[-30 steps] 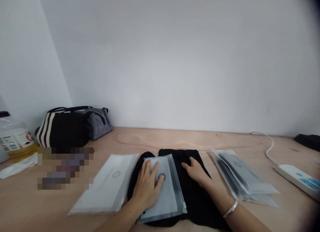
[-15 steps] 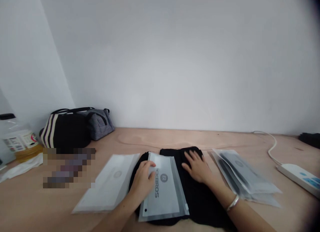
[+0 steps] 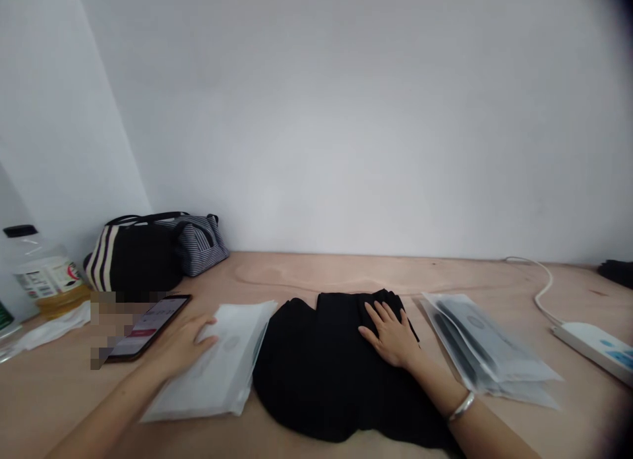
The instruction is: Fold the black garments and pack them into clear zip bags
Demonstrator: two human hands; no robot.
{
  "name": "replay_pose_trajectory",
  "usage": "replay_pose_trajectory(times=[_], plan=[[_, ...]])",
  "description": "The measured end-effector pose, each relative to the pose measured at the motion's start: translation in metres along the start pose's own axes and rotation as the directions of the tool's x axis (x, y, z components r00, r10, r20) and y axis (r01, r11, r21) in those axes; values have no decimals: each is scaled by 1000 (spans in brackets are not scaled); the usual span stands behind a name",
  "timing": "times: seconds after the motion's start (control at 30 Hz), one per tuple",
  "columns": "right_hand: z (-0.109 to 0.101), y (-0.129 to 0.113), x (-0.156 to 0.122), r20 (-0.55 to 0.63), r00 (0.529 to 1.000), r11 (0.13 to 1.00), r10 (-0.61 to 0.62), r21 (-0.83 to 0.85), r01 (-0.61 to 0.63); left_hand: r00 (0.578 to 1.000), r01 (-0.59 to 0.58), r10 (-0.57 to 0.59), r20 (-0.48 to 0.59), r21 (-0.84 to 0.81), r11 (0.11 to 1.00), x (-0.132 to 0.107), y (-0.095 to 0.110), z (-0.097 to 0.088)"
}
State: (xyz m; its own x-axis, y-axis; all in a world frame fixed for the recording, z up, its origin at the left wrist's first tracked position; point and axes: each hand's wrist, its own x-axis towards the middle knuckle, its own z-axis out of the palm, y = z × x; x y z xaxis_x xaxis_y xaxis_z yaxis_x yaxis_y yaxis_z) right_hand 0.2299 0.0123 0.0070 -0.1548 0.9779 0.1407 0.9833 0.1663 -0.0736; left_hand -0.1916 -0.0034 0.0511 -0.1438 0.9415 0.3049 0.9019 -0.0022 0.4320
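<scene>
Right hand (image 3: 390, 337) is lying palm down on a folded black garment (image 3: 326, 380), fingers spread — open, gripping nothing. Left hand (image 3: 182, 343) is stretching out flat, fingertips resting on the edge of a frosted white plastic bag (image 3: 222, 363), also open with no pinch showing, just beside a smartphone (image 3: 148, 326). A plywood table (image 3: 346, 274) is carrying everything, a white wall (image 3: 346, 116) rising behind it and a power strip (image 3: 593, 347) sitting at the right. A stack of frosted zip bags (image 3: 487, 350) is lying right of the garment — dark items showing through — while a striped tote bag (image 3: 143, 258) and a plastic bottle of yellow oil (image 3: 47, 277) are standing far left
</scene>
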Motion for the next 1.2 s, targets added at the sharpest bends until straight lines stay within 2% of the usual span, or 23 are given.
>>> replay_pose_trajectory(times=[0.07,0.1,0.2,0.3,0.37,0.47,0.6,0.7,0.8,0.87,0.93,1.0,1.07,1.2], plan=[[-4,1,1,-19,1000,999,6,33,-6,991,-131,133,4,216,968,-9,25,7],[-8,2,1,-44,999,999,11,52,-9,980,-187,198,-14,260,947,-15,44,12],[-21,9,2,-146,987,994,73,94,-59,918,-395,381,107,169,903,-37,103,34],[-30,19,3,-143,966,972,213,127,-196,862,-483,446,240,124,867,-61,137,59],[-31,24,3,-101,957,956,271,144,-255,859,-471,414,301,145,870,-73,142,74],[-30,29,3,-68,953,945,295,169,-280,864,-449,372,340,183,875,-81,136,84],[-41,23,6,-70,940,927,334,203,-314,871,-439,358,337,205,875,-81,133,83],[-57,1,13,-109,938,928,329,220,-300,896,-401,333,294,211,891,-80,135,81],[-65,-35,18,-193,946,944,259,256,-206,930,-336,286,232,217,917,-79,134,80],[-64,-57,20,-226,963,945,146,321,-68,945,-297,252,209,223,928,-79,133,80],[-59,-69,20,-237,971,927,35,372,57,955,-272,229,190,240,932,-78,133,80],[-52,-67,21,-243,970,928,-5,360,95,959,-263,223,173,261,929,-78,133,80],[-42,-54,21,-236,972,947,3,312,72,961,-258,218,168,282,924,-77,134,81],[-19,-19,20,9,1000,967,-25,255,22,962,-244,191,193,306,920,-76,135,81]])
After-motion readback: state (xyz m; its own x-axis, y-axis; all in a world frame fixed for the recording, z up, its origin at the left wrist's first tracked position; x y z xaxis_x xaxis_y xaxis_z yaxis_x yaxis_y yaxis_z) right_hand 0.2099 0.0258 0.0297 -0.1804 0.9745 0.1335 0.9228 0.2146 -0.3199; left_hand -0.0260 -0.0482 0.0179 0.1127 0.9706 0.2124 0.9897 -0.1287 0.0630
